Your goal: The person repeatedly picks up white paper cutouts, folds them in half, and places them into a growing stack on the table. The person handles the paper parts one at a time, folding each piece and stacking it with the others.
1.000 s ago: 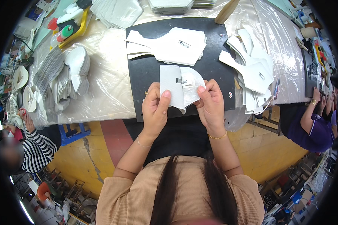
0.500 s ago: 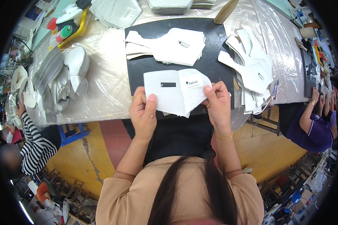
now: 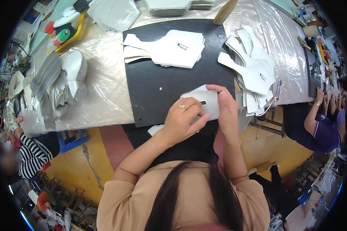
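Close to the table's front edge, a white flat panel [image 3: 212, 111] with a small dark slot is held between my hands. My right hand [image 3: 228, 111] grips its right side, thumb and fingers closed on it. The curled fingers of my left hand [image 3: 183, 119] press on the panel's left part near the slot, thumb stretched along its lower side; they hide much of that part. Under my left wrist a white end of material [image 3: 155, 130] sticks out over my lap. Beyond my hands, a stack of white cut pieces with a printed label [image 3: 181, 48] lies on the black board [image 3: 146, 88].
More labelled white pieces [image 3: 254, 73] are fanned out at the right. Bundled white pieces [image 3: 74, 71] stand at the left, with a yellow tray [image 3: 81, 27] behind. A wooden handle [image 3: 224, 12] rises at the board's far edge. Co-workers sit on both sides.
The panel was spread open between both hands, its label showing. Now it is turned and lower right, with my left hand moved rightward onto it.
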Tool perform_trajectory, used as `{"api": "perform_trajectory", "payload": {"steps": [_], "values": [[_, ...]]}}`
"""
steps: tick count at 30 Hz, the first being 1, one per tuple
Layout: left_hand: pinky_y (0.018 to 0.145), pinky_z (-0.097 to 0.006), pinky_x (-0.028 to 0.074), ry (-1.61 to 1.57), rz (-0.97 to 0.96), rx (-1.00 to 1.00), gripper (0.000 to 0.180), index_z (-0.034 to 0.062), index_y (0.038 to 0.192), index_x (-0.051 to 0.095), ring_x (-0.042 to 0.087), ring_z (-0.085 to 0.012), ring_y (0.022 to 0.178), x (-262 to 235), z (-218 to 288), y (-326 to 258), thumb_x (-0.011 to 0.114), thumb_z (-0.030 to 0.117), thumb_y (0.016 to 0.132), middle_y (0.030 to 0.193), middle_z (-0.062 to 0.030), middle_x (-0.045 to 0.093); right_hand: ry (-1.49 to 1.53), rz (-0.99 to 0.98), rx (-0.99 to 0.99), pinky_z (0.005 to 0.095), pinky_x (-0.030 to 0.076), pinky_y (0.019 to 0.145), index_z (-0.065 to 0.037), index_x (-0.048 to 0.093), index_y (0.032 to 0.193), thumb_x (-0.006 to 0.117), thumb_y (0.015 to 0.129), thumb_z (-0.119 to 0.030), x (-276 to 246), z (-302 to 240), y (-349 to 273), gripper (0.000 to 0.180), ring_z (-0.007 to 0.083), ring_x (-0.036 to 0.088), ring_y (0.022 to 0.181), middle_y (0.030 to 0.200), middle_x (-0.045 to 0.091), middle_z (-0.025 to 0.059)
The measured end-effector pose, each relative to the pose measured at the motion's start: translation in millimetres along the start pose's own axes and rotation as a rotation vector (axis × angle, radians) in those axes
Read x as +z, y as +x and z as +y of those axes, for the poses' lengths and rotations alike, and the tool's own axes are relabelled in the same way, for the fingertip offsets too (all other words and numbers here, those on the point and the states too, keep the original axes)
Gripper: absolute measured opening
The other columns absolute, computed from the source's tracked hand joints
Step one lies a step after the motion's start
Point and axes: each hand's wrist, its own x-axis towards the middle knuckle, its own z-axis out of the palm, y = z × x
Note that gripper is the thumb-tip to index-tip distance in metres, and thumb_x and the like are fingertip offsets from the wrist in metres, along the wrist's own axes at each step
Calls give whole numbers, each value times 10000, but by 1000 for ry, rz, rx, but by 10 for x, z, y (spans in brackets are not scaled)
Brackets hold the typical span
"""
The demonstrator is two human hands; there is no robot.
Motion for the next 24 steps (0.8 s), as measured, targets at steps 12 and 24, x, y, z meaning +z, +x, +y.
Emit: {"api": "perform_trajectory", "payload": {"steps": [12, 24], "values": [[1157, -575, 270, 551, -295, -83, 620, 91, 1351, 556, 421, -335, 1396, -190, 1, -577, 777, 319, 818, 1436, -179, 491, 19, 35, 31, 266, 567, 835, 66, 591, 1239, 700, 905, 5, 36, 129, 131, 357, 147, 663, 982, 1127, 667, 141], [1155, -542, 289, 643, -325, -58, 659, 99, 1371, 568, 440, -322, 1396, -202, -43, -538, 805, 312, 793, 1448, -154, 510, -425, 79, 50, 255, 538, 668, 21, 661, 981, 744, 886, -90, 5, 30, 195, 167, 108, 674, 725, 822, 720, 71]]}}
